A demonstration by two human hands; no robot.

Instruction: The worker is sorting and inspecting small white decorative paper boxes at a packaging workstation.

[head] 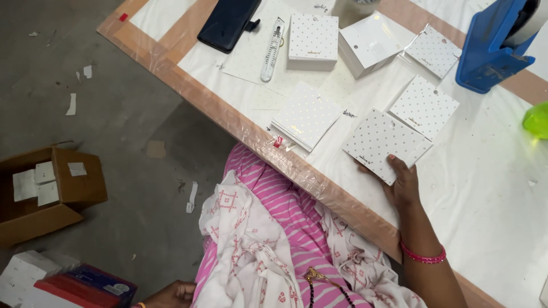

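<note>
My right hand, with pink bangles at the wrist, grips the near corner of a flat white dotted box on the white-covered table; the thumb lies on its top. Touching it at the far side is a second dotted box. A small stack of the same boxes sits to the left by the taped table edge. My left hand hangs low at the bottom of the picture, beside my pink striped clothing. Its fingers are curled and partly cut off, above a red and blue package.
Farther back lie a dotted box, a plain white box, another dotted box, a utility knife and a dark case. A blue tape dispenser and a green object stand right. An open carton sits on the floor.
</note>
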